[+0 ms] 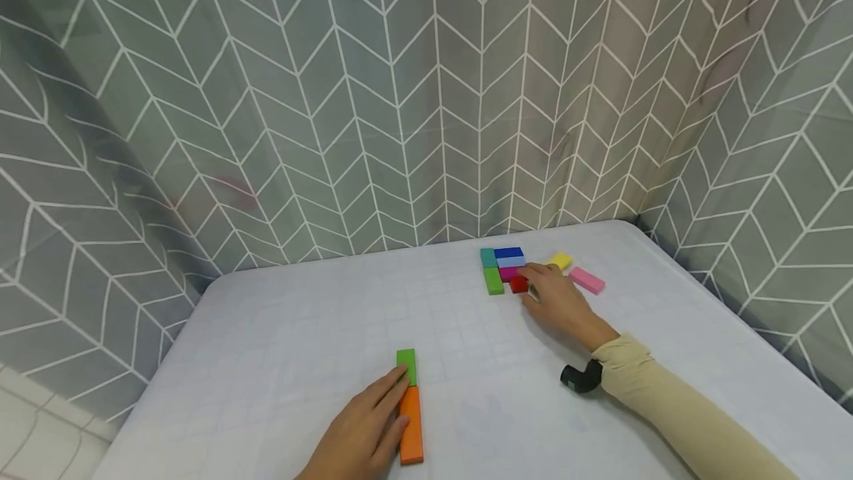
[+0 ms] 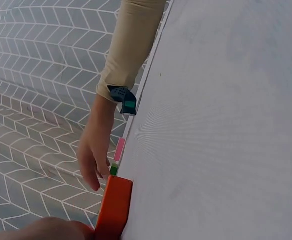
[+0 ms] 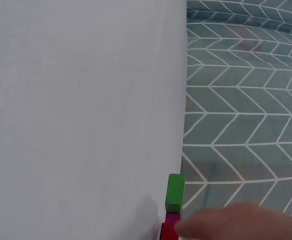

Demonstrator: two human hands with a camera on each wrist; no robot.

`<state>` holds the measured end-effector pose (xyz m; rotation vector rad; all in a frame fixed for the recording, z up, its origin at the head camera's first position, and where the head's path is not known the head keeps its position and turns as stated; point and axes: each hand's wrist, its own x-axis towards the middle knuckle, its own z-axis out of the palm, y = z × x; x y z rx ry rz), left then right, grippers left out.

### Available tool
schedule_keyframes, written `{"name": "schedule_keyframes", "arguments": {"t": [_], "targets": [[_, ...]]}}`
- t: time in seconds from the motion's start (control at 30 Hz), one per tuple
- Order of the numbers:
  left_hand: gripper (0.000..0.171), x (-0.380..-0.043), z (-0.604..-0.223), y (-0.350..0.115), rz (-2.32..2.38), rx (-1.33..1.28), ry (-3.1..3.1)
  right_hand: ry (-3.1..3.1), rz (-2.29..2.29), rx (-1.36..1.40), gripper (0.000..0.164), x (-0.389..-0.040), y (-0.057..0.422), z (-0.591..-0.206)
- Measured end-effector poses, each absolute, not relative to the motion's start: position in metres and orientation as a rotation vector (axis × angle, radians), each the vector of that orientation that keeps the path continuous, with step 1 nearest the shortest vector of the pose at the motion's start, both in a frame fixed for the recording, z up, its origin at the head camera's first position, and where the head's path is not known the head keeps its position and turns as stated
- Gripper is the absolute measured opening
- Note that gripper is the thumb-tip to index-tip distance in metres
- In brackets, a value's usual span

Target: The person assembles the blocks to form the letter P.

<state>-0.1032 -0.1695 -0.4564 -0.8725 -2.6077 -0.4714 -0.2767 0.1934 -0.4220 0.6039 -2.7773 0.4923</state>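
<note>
My left hand (image 1: pixel 363 421) rests along the left side of a green block (image 1: pixel 406 363) and a longer orange block (image 1: pixel 411 428), which lie end to end. Its fingers touch the green one and its thumb touches the orange one. Farther off, my right hand (image 1: pixel 560 302) pinches a small red block (image 1: pixel 517 284) at the front of a cluster. Around it sit a magenta block (image 1: pixel 509 273), a light green block (image 1: pixel 494 281), a teal block (image 1: pixel 489 258), a light blue block (image 1: pixel 511 261) and a dark blue block (image 1: pixel 509 252). Part of the red block is hidden by the fingers.
A yellow block (image 1: pixel 561 261) and a pink block (image 1: pixel 586 280) lie beyond my right hand. A black device (image 1: pixel 581 377) is at my right wrist. The white table (image 1: pixel 300 339) ends at a patterned curtain (image 1: pixel 400 95) behind and on both sides.
</note>
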Motion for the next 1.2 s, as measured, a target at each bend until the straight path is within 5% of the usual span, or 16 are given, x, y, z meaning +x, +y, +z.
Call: {"name": "schedule_keyframes", "arguments": {"t": [0.23,0.43,0.6,0.8,1.2], "targets": [[0.05,-0.1,-0.457,-0.171,-0.487,-0.848,-2.599,-2.693,0.479,0.998,0.046,-0.289,0.18,-0.434],[0.05,-0.099,-0.458,-0.17,-0.478,-0.851,-2.593,-2.731,0.519,1.073,0.026,-0.284,0.172,-0.43],[0.051,-0.1,-0.455,-0.171,-0.501,-0.858,-2.593,-2.75,0.577,1.151,0.033,-0.275,0.165,-0.418],[0.052,-0.1,-0.452,-0.17,-0.51,-0.845,-2.662,-2.762,0.888,1.241,0.04,-0.261,0.116,-0.411],[0.051,-0.101,-0.455,-0.171,-0.472,-0.858,-2.602,-2.622,0.948,1.52,0.028,-0.259,0.039,-0.418]]}}
